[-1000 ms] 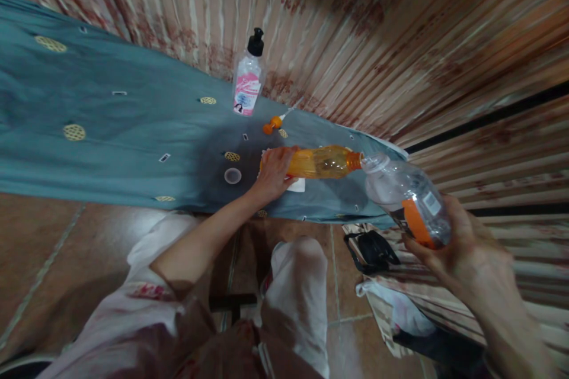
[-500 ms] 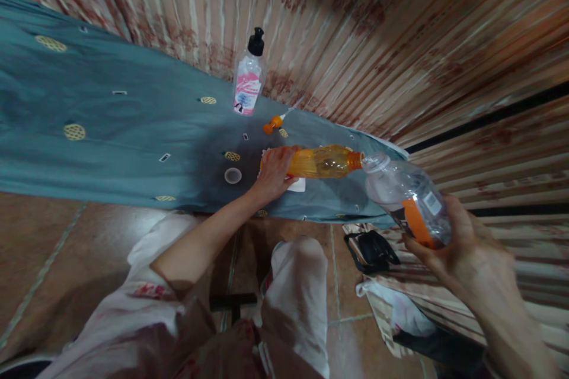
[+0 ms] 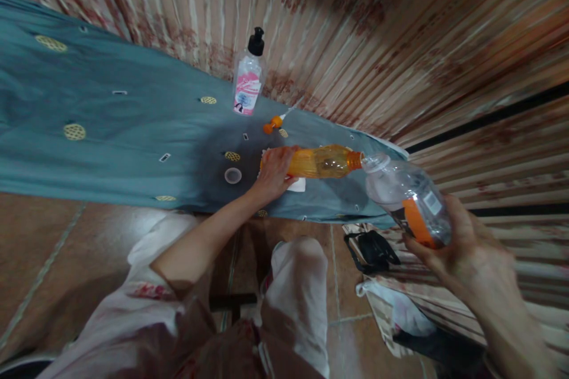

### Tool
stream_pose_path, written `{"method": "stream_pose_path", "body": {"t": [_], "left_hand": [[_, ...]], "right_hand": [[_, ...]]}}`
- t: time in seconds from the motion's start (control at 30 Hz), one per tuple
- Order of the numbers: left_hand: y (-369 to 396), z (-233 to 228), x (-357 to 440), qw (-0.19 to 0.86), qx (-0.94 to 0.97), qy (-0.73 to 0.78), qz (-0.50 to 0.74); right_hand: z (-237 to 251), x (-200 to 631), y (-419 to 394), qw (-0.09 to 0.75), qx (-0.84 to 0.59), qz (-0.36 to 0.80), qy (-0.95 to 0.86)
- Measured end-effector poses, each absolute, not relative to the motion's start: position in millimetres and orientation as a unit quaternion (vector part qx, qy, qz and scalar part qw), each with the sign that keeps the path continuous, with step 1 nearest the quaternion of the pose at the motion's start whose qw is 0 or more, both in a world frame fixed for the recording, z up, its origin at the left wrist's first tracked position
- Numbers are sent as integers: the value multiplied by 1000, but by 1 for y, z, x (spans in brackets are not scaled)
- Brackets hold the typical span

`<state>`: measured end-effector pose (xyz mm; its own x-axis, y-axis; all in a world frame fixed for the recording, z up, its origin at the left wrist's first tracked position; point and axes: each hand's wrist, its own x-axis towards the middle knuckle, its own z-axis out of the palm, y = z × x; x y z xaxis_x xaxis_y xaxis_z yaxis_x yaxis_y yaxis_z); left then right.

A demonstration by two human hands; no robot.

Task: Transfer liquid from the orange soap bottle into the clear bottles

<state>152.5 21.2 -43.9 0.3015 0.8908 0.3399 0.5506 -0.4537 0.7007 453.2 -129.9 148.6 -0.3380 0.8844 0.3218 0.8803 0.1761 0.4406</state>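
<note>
My left hand (image 3: 276, 172) is wrapped round the base of an orange see-through bottle (image 3: 326, 161), whose open neck points right. In my right hand (image 3: 464, 249) is a clear plastic bottle (image 3: 406, 198) with an orange and black label, tilted with its mouth to the upper left. The two mouths meet or nearly so; whether they touch I cannot tell. Behind the orange bottle lies an orange pump top (image 3: 273, 124) with a clear tube. A small white round cap (image 3: 233, 176) rests left of my left hand. Something white (image 3: 297, 185) shows under the orange bottle.
A clear pump bottle (image 3: 248, 86) with black top and pink label stands at the back of the teal cloth-covered table (image 3: 133, 148). A pleated curtain (image 3: 213, 6) hangs behind and at right. A black bag (image 3: 376, 250) sits low beyond the table's front edge.
</note>
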Motion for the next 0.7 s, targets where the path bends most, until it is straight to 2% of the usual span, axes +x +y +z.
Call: {"method": "stream_pose_path", "body": {"t": [0.5, 0.7], "left_hand": [[23, -48, 156, 223, 766, 475, 370], [22, -47, 154, 225, 769, 472, 369]], "right_hand": [[150, 451, -130, 14, 575, 283, 768], [153, 446, -126, 3, 529, 330, 782]]}}
